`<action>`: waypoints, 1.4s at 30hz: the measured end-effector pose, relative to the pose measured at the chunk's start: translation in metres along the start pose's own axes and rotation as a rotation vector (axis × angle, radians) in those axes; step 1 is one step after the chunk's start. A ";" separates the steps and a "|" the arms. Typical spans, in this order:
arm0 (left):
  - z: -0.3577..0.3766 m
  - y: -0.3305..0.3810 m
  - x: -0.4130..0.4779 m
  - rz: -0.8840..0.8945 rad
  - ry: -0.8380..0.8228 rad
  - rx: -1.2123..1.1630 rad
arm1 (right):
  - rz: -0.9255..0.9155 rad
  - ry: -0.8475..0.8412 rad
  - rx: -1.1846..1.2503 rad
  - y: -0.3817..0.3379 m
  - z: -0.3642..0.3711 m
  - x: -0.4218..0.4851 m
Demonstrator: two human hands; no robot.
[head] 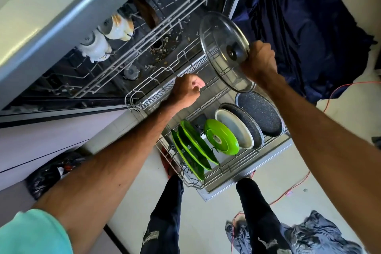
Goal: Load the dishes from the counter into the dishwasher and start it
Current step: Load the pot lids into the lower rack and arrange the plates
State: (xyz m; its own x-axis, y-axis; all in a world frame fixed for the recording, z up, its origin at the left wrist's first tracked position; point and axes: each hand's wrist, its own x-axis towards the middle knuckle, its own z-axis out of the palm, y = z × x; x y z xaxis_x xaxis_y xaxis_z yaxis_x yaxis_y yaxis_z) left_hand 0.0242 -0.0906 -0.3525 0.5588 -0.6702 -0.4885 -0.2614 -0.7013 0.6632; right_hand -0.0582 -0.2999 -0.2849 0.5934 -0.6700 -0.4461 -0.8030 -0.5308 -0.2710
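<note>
My right hand (259, 61) grips the knob of a glass pot lid (221, 47), held tilted above the pulled-out lower rack (218, 175) of the open dishwasher. My left hand (186, 89) is curled around the wire rim at the rack's far side. In the rack stand several green plates (193, 148), a green bowl (221, 137), a white plate (237, 130) and two dark speckled pans (260, 113). The upper rack (144, 33) holds two white cups (107, 35) and a brown bowl (147, 13).
A dark blue cloth (305, 27) hangs to the right of the dishwasher. A red cable (338, 90) runs across the pale floor, and crumpled grey fabric (309, 233) lies by my feet. A black bag (53, 173) sits at the left by the cabinet.
</note>
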 end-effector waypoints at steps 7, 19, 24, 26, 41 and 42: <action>0.006 0.008 0.003 0.020 0.008 0.012 | -0.059 -0.024 -0.089 0.013 0.022 -0.010; 0.026 0.014 0.011 0.029 -0.032 0.039 | -0.202 -0.073 -0.119 0.000 0.021 -0.003; 0.026 0.015 0.009 0.011 -0.027 0.035 | -0.280 -0.084 -0.171 -0.010 0.035 0.003; 0.026 0.012 0.008 0.001 -0.023 0.017 | -0.281 -0.113 -0.178 -0.007 0.044 0.002; 0.030 -0.009 -0.012 -0.031 -0.061 -0.043 | -0.100 -0.117 -0.020 0.002 0.052 -0.010; 0.029 -0.011 -0.014 -0.038 -0.060 -0.046 | -0.076 -0.097 0.000 0.002 0.052 -0.012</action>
State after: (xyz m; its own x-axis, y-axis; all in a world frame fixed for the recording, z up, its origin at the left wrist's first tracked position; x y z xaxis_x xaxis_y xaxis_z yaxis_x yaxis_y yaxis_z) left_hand -0.0038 -0.0812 -0.3695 0.5187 -0.6579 -0.5460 -0.2037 -0.7153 0.6685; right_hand -0.0703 -0.2660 -0.3246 0.6444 -0.5741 -0.5051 -0.7559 -0.5782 -0.3071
